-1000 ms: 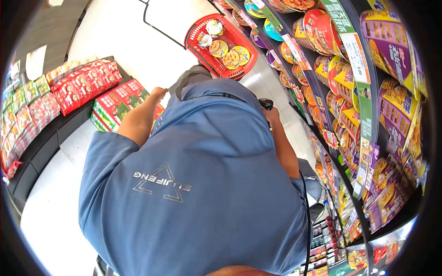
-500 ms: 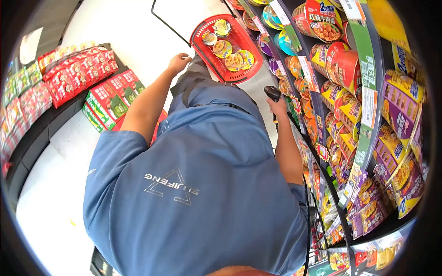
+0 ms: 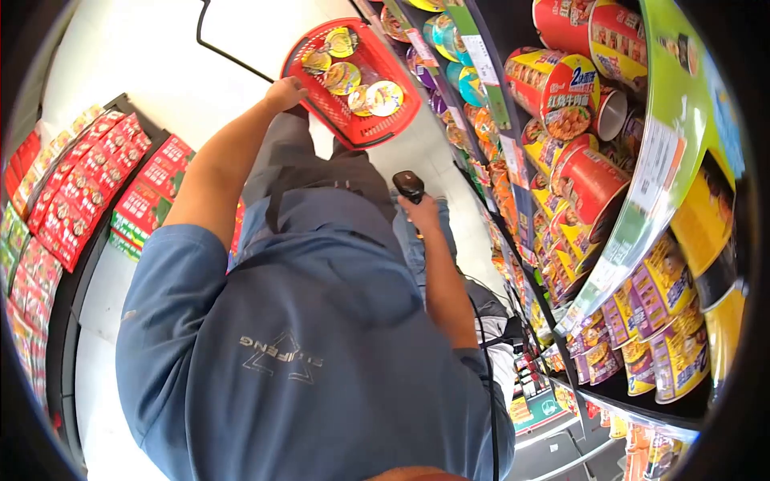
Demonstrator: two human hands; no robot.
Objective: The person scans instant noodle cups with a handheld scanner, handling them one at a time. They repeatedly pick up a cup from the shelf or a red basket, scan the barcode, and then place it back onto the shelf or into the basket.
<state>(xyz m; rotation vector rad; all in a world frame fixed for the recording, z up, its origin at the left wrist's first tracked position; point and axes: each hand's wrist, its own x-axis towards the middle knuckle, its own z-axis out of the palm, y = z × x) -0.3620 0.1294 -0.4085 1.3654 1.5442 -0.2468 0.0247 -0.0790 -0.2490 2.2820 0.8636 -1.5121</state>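
My left hand [image 3: 285, 94] is closed around the thin black handle [image 3: 233, 58] of a red plastic shopping basket [image 3: 383, 132], at its left side. Inside the basket lie several instant noodle cups, seen from their round lids; one yellow-rimmed cup [image 3: 384, 98] is at the right. In my right hand [image 3: 421, 212] is a black handheld device with a rounded head, like a barcode scanner [image 3: 408, 186]. It is held near my right leg, below the basket in the view, apart from the shelf. The fingers under the device are partly hidden.
To the right, shelves hold several rows of noodle cups, such as a red one [image 3: 589, 178], with price tags [image 3: 659, 160] on the edges. On the left stand red snack packets [image 3: 88, 188] and red-green cartons [image 3: 156, 192]. A black cable [image 3: 487, 361] hangs beside my right arm.
My left hand has reached forward and closed on the basket handle. The basket and both hands now appear farther left. My right hand with the device sits farther from the shelf.
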